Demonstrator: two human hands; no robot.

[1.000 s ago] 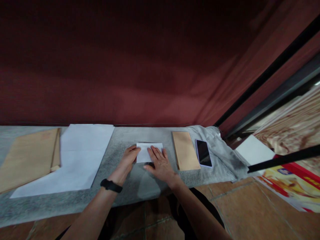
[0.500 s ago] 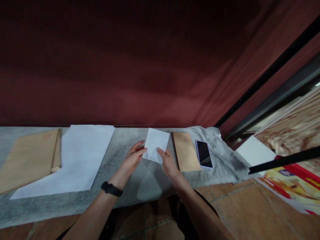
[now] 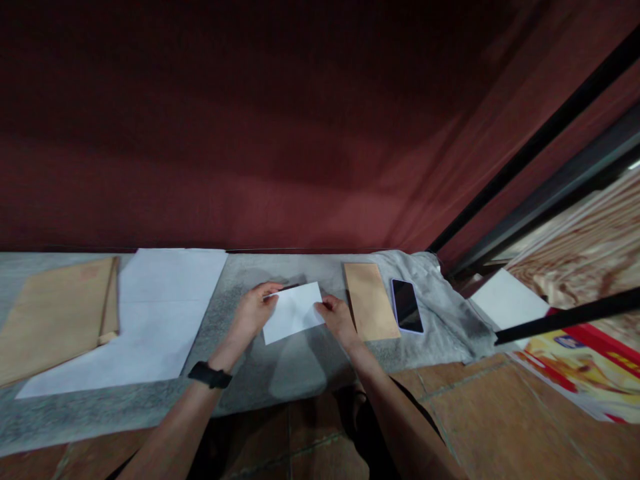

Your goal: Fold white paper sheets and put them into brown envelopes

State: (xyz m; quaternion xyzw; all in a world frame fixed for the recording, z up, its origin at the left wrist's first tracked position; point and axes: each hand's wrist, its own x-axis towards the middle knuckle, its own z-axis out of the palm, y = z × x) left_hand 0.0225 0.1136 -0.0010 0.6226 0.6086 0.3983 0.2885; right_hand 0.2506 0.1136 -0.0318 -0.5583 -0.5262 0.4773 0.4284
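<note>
A small white piece of paper (image 3: 294,312), possibly folded, is held slightly tilted above the grey cloth. My left hand (image 3: 256,308) pinches its upper left part, with the thumb on top. At the right edge, the thumb and fingers of my right hand (image 3: 337,316) grip the paper. Just right of that hand lies a stack of brown envelopes (image 3: 373,300), and beyond it a phone (image 3: 407,305) with a dark screen. Large white sheets (image 3: 165,313) lie to the left, partly under big brown envelopes (image 3: 60,307).
The grey cloth (image 3: 240,380) covers a long low surface against a dark red wall (image 3: 250,167). Black bars (image 3: 530,153) slant across the right side. Beyond them are a white panel (image 3: 507,300) and a colourful printed box (image 3: 585,363). Tiled floor (image 3: 500,413) lies in front.
The white paper has turned from upright to lying sideways, and come slightly lower and to the left. Both hands now grip opposite ends; the left fingers have closed on it.
</note>
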